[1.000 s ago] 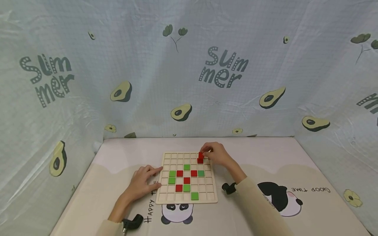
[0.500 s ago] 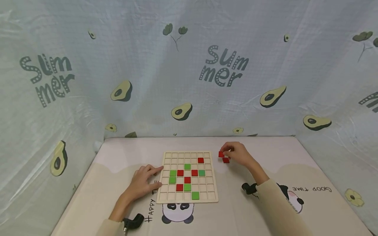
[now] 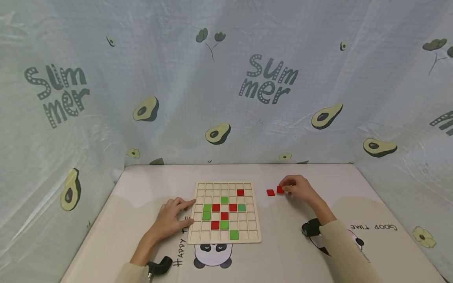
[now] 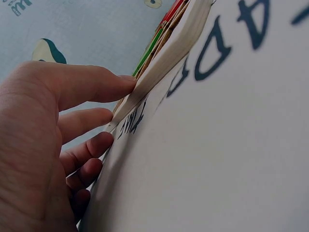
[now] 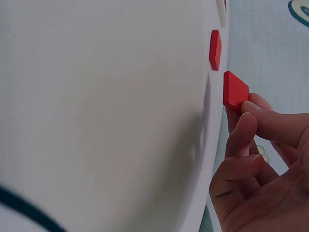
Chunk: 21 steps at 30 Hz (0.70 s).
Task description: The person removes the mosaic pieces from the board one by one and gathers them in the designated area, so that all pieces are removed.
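Observation:
A square wooden grid board lies on the table with red and green tiles in some of its cells. My left hand rests at the board's left edge, index finger and thumb stretched out against it. In the left wrist view the thumb touches the board's wooden side. To the right of the board, my right hand pinches a red square tile between thumb and fingers, tilted and just above the table. A second red tile lies flat on the table between that hand and the board.
The tablecloth carries printed pandas and lettering. A patterned curtain closes off the table's back and sides. Black wrist cameras sit at the left wrist and the right wrist.
My right hand has left the board's upper right corner, where a red tile now lies in a cell, and moved right, holding another red tile. The left hand stays at the edge.

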### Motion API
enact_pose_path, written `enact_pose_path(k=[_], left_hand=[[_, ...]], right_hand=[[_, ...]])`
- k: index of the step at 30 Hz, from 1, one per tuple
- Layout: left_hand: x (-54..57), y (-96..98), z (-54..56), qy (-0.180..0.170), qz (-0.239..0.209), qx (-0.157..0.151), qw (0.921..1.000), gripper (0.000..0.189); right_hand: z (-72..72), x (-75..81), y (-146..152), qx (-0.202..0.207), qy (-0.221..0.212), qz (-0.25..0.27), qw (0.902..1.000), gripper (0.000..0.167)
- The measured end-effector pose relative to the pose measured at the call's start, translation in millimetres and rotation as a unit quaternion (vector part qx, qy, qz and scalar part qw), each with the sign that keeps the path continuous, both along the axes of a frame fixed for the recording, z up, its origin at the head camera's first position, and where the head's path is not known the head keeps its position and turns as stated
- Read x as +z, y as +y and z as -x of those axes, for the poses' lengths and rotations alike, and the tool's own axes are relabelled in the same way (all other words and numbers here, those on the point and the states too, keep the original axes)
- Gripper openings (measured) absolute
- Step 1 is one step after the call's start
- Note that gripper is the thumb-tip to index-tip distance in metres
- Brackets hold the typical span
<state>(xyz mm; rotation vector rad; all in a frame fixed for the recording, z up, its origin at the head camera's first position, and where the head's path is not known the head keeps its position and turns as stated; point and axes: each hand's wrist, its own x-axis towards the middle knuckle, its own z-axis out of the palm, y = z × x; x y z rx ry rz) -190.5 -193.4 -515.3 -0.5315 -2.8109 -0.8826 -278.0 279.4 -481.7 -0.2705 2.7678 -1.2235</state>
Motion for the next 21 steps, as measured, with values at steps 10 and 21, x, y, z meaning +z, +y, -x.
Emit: enact_pose_path(k=[10, 21], left_hand=[[-0.8, -0.1, 0.6, 0.011, -0.001, -0.006, 0.9999, 0.06], [-0.2, -0.8, 0.9, 0.017, -0.001, -0.009, 0.9998, 0.059]], right_hand=[[-0.7, -2.3, 12.8, 0.008, -0.014, -0.008, 0.9998, 0.015], [2.4, -2.2, 7.2, 0.011, -0.007, -0.031, 0.9994, 0.015]])
